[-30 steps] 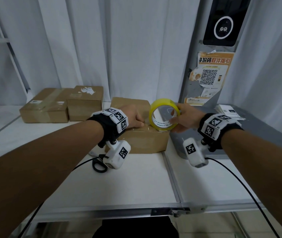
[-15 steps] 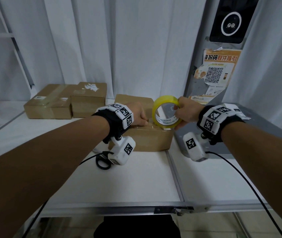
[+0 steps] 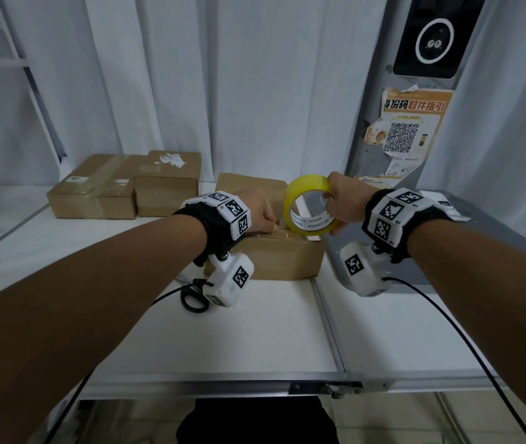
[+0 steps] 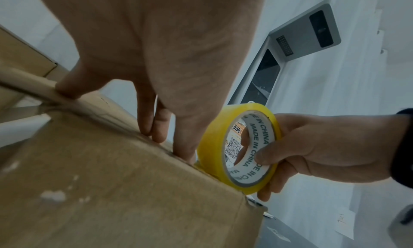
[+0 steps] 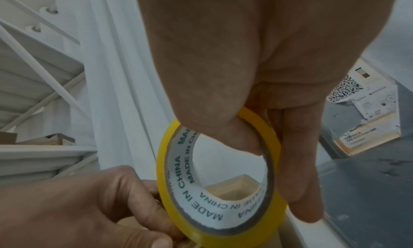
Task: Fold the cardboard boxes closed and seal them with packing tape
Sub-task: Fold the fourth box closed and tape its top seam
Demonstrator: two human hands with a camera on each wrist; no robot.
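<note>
- Head view, centre frame: left hand (image 3: 256, 213) presses flat-fingered on the box (image 3: 274, 254); right hand (image 3: 345, 203) grasps the tape roll (image 3: 311, 206) atop it.
- Sealing looks just begun; two boxes (image 3: 123, 187), upper left, appear already taped.

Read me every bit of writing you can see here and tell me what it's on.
"MADE IN CHINA": repeated round the inner core of the yellow tape roll.
Orange poster: large Chinese heading and a QR code; small print too blurred to read.
Box labels: unreadable.
</note>
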